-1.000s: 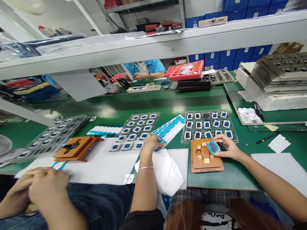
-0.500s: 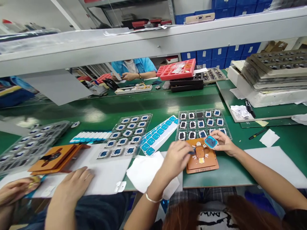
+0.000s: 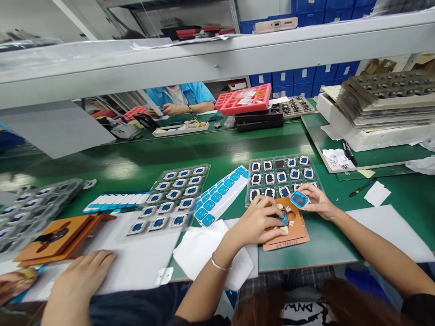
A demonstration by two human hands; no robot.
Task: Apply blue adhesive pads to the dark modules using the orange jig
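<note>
My left hand [image 3: 265,221], with a bracelet at the wrist, is over an orange fixture plate [image 3: 295,234]. Its fingers are closed around a small blue piece [image 3: 284,218] at the plate's centre recess, partly hidden by the fingers. My right hand [image 3: 318,202] pinches a rounded-square part with a bright blue rim and dark blue middle [image 3: 299,199], just above the plate's right side. Behind the hands lies a clear tray [image 3: 250,183] of similar white-framed, dark parts. A sheet of blue stickers [image 3: 220,194] lies left of that tray.
At left, a co-worker's hand [image 3: 79,280] rests near another orange fixture [image 3: 54,240]. A second tray of parts [image 3: 170,194] and crumpled white paper [image 3: 204,246] lie between us. Stacked trays [image 3: 390,104] stand back right; a shelf beam [image 3: 217,61] crosses above.
My left hand has moved right and down over the orange plate, bringing the blue piece onto its centre recess. My right hand still holds its part in nearly the same place.
</note>
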